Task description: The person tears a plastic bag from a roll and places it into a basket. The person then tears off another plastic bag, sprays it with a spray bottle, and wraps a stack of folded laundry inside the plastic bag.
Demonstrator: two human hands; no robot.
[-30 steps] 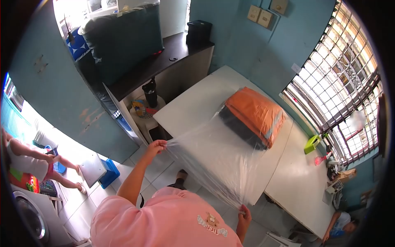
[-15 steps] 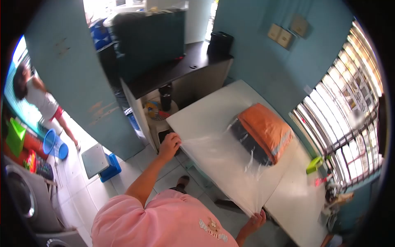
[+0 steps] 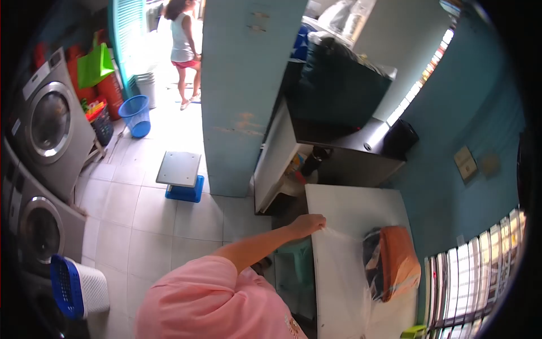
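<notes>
My left hand is closed on the edge of a clear plastic sheet, near the left edge of the white table. The thin plastic spreads across the tabletop toward a wrapped bundle. That bundle lies on the table, with an orange part on its right and a dark part on its left, under shiny film. My right hand is outside the view.
Washing machines line the left side. A blue basket, a white and blue basket and a step stool stand on the tiles. Another person is by the doorway. A large dark bag rests on the counter.
The view has swung left, showing more floor and machines. My right hand has left the view, while my left hand still holds the plastic. The other person now stands upright in the doorway.
</notes>
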